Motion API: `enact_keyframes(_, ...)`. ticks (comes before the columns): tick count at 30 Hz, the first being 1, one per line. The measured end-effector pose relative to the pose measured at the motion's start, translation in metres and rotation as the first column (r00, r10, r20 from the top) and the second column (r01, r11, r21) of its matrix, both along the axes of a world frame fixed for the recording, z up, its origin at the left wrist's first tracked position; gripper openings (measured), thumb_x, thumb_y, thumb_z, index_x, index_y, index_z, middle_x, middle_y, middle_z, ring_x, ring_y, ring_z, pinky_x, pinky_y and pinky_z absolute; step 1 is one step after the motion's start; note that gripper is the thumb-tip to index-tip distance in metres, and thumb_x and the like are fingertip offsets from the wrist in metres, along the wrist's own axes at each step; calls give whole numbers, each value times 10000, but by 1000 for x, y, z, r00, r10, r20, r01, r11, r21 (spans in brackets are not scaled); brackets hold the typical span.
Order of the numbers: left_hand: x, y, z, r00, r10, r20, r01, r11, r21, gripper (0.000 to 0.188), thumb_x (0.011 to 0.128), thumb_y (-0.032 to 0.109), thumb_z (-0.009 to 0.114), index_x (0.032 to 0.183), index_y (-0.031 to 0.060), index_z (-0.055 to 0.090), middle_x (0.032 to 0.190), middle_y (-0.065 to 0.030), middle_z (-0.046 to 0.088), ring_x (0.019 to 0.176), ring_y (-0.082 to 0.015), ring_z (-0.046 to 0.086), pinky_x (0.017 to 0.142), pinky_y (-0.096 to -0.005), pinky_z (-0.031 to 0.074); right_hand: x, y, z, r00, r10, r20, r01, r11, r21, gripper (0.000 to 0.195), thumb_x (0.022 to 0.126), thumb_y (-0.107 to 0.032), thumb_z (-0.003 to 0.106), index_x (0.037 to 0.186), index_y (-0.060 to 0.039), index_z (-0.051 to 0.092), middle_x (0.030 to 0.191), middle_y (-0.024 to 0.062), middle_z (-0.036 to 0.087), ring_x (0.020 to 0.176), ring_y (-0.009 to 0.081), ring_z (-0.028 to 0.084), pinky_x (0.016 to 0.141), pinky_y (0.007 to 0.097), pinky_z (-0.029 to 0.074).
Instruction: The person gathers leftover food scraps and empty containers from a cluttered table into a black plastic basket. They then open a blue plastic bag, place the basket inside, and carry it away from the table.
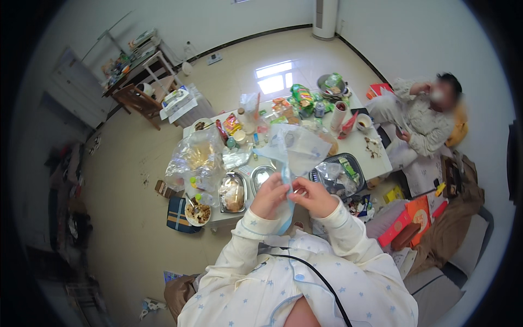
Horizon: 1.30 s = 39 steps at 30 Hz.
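Between both hands, over the near edge of a low white table (374, 165), is a thin translucent plastic bag (304, 143) with a pale blue edge. My left hand (269, 196) pinches that edge from the left, and my right hand (314, 197) grips it from the right with bent fingers. The bag spreads away from me over the table. Left of the hands lie two oval foil trays, one holding food under a clear lid (233, 194). A black plastic tray (347, 173) with crumpled wrap and a green packet sits to the right.
A large clear plastic bag (198, 157) and a bowl of food with a spoon (198, 213) stand at the left. Snack packets, a can (319, 109), cups and a metal bowl (331, 86) crowd the far side. Another person (425, 118) sits at the right, beside a cluttered sofa.
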<state>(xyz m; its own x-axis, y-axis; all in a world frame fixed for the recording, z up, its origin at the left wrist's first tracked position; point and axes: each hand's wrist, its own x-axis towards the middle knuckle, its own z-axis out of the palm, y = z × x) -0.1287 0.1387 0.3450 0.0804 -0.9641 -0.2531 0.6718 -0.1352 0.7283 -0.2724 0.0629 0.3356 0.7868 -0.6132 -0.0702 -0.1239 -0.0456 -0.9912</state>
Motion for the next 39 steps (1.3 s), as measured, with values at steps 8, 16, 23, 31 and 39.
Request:
enact_keyframes(8, -29, -26, 3, 917, -118, 382, 169, 980, -103, 172, 746, 42, 568, 895, 12, 487, 801, -24, 531, 722, -78, 520, 626, -190, 422, -37, 20, 12, 962, -264, 69, 270, 957, -102, 300, 753, -50, 558, 1024, -10, 436, 716, 31, 522, 620, 66, 479, 558, 201, 398)
enact_keyframes(16, -52, -27, 12, 413, -32, 910, 174, 984, -44, 137, 726, 92, 573, 796, 0, 499, 662, -51, 519, 547, -108, 485, 501, -251, 401, -44, 11, 5, 857, -490, 162, 501, 865, -36, 188, 814, -101, 480, 976, -10, 452, 740, 14, 514, 616, 49, 472, 556, 160, 380)
enact_keyframes(23, -69, -16, -6, 403, 28, 915, 247, 959, -138, 246, 702, 86, 553, 934, 27, 498, 620, -61, 492, 526, -141, 467, 501, -249, 386, -50, -10, -23, 976, -73, 204, -103, 673, 732, 254, 824, -250, 504, 946, -28, 509, 661, -18, 500, 450, 22, 379, 373, 157, 279)
enact_keyframes(31, -61, -5, 1, 580, -185, 794, 255, 966, 39, 336, 687, 60, 587, 1002, 91, 473, 596, -16, 468, 549, -82, 468, 500, -221, 380, -47, -6, -15, 924, -351, 152, 308, 918, 251, 320, 800, -87, 493, 1112, -76, 422, 756, 6, 551, 509, 53, 491, 393, 155, 367)
enact_keyframes(39, -57, -1, 7, -125, 161, 979, 161, 977, -140, 135, 619, -13, 516, 731, 34, 459, 622, -130, 463, 560, -295, 494, 488, -354, 392, -70, -28, -15, 599, -800, 30, 741, 541, -398, 238, 719, -37, 520, 956, -13, 519, 460, 67, 470, 382, 140, 447, 409, 275, 355)
